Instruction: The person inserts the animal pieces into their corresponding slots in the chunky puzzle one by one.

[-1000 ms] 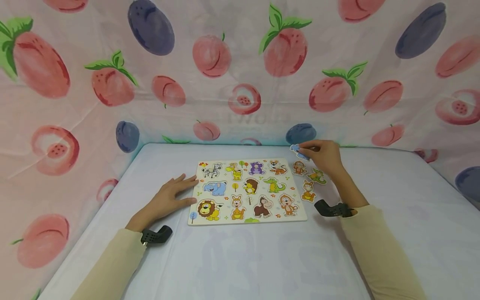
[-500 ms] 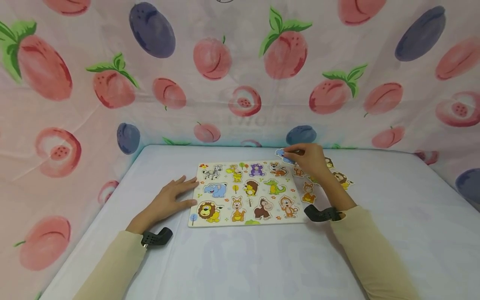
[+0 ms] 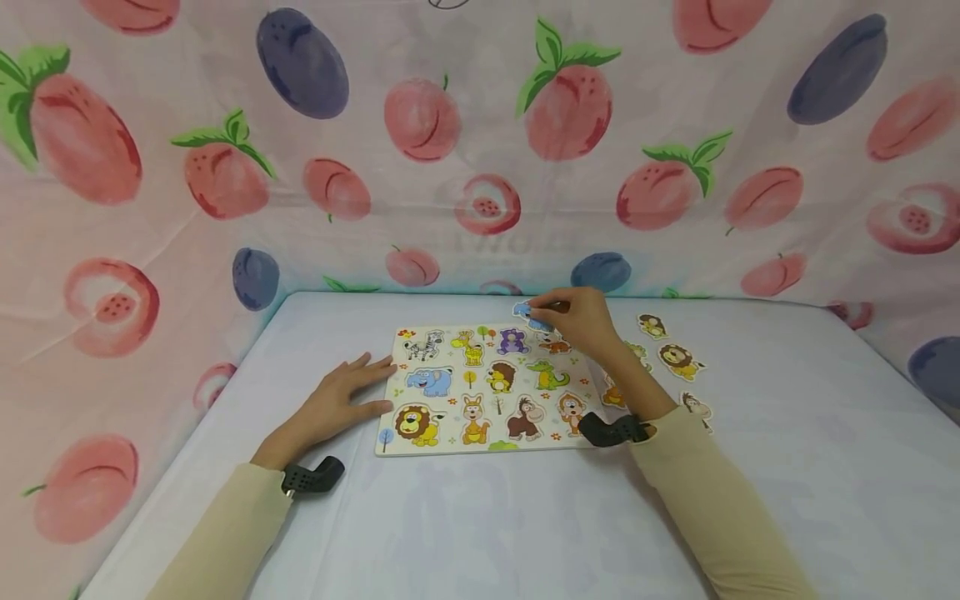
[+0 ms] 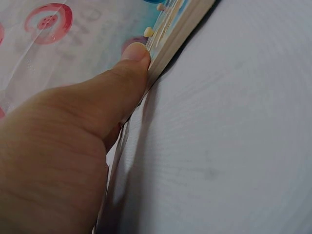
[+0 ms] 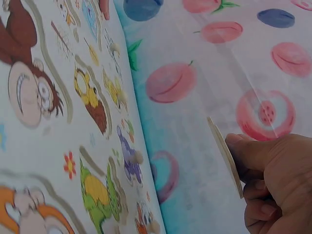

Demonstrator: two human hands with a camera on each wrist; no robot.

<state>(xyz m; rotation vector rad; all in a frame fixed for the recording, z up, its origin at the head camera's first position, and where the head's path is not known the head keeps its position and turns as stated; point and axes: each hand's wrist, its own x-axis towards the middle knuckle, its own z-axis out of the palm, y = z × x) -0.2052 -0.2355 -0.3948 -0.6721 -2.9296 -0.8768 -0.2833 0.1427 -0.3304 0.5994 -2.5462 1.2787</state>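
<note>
A white animal puzzle board [image 3: 450,451] lies on the table. My left hand [image 3: 341,396] rests at its left edge with fingers extended; in the left wrist view the thumb [image 4: 129,73] touches the board's side. My right hand [image 3: 585,321] pinches a blue elephant puzzle piece [image 3: 522,311] above the board's back edge. The right wrist view shows this piece [image 5: 226,158] edge-on, held apart from the board. Small knobs stand on the back-row animals, such as the purple one [image 5: 129,153]. Elsewhere, recesses with printed animals show, including the blue elephant picture [image 3: 431,382].
Right of the board lie loose pieces: a hedgehog [image 3: 652,326], a lion [image 3: 681,362], and a partly covered brown one [image 3: 697,407]. Others are partly hidden under my right forearm. A fruit-print cloth [image 3: 480,125] hangs behind the white table.
My right hand has moved left with the elephant piece, from over the loose pieces to above the board's back edge. The left hand stays in place.
</note>
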